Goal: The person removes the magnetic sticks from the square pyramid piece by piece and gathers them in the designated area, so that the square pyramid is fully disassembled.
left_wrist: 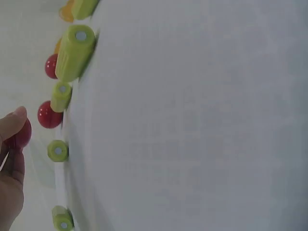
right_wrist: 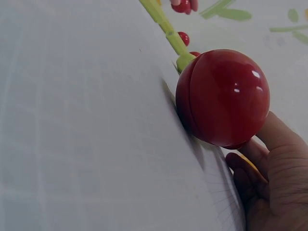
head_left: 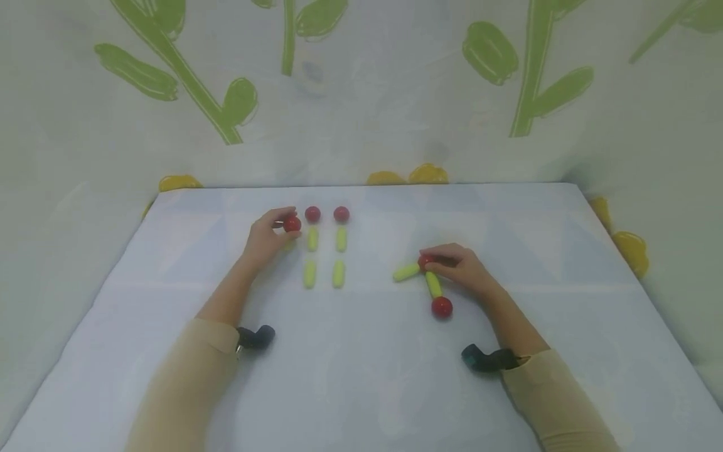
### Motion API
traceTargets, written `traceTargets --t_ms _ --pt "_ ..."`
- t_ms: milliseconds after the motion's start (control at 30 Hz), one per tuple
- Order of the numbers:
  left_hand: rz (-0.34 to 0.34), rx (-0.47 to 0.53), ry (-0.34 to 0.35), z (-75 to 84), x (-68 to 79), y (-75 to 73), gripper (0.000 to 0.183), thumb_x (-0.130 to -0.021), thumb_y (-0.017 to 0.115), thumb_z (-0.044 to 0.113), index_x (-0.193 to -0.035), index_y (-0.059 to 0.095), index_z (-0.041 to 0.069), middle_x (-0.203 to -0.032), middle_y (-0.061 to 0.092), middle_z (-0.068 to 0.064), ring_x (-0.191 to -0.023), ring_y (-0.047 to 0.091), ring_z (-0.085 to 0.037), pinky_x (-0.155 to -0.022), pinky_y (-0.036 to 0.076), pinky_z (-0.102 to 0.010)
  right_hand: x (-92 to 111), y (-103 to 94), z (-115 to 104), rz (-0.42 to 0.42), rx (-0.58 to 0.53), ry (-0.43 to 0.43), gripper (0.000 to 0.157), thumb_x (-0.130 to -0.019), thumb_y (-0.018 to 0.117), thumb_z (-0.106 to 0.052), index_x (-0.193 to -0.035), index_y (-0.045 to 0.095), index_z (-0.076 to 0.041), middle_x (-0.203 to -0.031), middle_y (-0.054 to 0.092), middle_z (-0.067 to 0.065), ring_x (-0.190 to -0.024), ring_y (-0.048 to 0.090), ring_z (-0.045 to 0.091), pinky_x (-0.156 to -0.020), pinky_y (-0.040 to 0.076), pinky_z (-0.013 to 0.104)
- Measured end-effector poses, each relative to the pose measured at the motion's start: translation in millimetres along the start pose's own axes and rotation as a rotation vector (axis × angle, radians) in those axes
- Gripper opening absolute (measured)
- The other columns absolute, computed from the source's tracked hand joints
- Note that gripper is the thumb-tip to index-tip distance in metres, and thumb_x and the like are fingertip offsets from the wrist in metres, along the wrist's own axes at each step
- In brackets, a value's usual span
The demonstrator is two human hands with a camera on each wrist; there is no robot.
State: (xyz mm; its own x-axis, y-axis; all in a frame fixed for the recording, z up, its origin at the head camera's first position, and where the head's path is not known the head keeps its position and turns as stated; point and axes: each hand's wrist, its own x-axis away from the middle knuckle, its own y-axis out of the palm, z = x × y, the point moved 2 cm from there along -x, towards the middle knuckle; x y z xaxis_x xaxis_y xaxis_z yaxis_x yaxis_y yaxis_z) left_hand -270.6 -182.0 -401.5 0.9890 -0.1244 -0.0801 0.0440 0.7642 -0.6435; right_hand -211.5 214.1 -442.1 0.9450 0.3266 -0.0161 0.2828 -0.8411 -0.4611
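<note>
My left hand (head_left: 264, 242) pinches a glossy red ball (head_left: 292, 224) between thumb and fingers, over the back left of the table. A yellow-green rod (head_left: 289, 245) shows partly beneath that hand. On the right, my right hand (head_left: 459, 267) grips another red ball (head_left: 423, 262), partly covered by its fingers. One yellow-green rod (head_left: 406, 272) points left from this ball; a second rod (head_left: 433, 284) runs toward me to a red ball (head_left: 442, 307). That nearer ball (right_wrist: 224, 98) looms large in the right wrist view, hiding much behind it.
Between the hands lie two columns, each a red ball (head_left: 312, 214) above two yellow-green rods (head_left: 310, 274). The other column's ball (head_left: 341, 215) is to the right. Rod ends show pale round discs (left_wrist: 81, 35). The white table (head_left: 350, 376) meets a leaf-patterned backdrop (head_left: 384, 113).
</note>
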Motion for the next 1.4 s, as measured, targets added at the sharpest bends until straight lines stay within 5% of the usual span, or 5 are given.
traceTargets --t_ms 500,1100,1400 --pt "-0.023 -0.037 -0.191 -27.4 -41.9 -13.2 0.054 -0.089 0.063 0.007 -0.139 0.045 0.006 -0.138 0.048 -0.017 -0.127 0.043 -0.032 -0.109 0.034 -0.044 1.3 4.8 -5.2 0.01 0.021 -0.001 0.038 -0.085 0.07 -0.03 -0.121 0.065 -0.018 -0.119 0.064 0.0 -0.117 0.053 0.017 -0.1 0.042 0.042" --pt "-0.072 0.036 -0.286 -30.8 -43.3 -10.7 0.061 -0.088 0.065 0.011 -0.143 0.04 0.013 -0.143 0.043 -0.013 -0.131 0.04 -0.029 -0.108 0.035 -0.042 0.8 4.0 -8.1 -0.009 0.025 -0.03 0.036 -0.087 0.069 -0.021 -0.122 0.064 -0.013 -0.119 0.064 0.005 -0.117 0.053 0.02 -0.1 0.042 0.039" --pt "-0.082 0.021 -0.282 -21.7 -37.1 -16.5 0.063 -0.087 0.066 0.013 -0.144 0.039 0.01 -0.146 0.04 -0.016 -0.133 0.038 -0.033 -0.11 0.032 -0.044 10.1 3.9 -40.7 -0.031 0.059 -0.021 0.036 -0.089 0.065 -0.009 -0.123 0.06 0.0 -0.121 0.062 0.015 -0.117 0.052 0.028 -0.095 0.042 0.023"
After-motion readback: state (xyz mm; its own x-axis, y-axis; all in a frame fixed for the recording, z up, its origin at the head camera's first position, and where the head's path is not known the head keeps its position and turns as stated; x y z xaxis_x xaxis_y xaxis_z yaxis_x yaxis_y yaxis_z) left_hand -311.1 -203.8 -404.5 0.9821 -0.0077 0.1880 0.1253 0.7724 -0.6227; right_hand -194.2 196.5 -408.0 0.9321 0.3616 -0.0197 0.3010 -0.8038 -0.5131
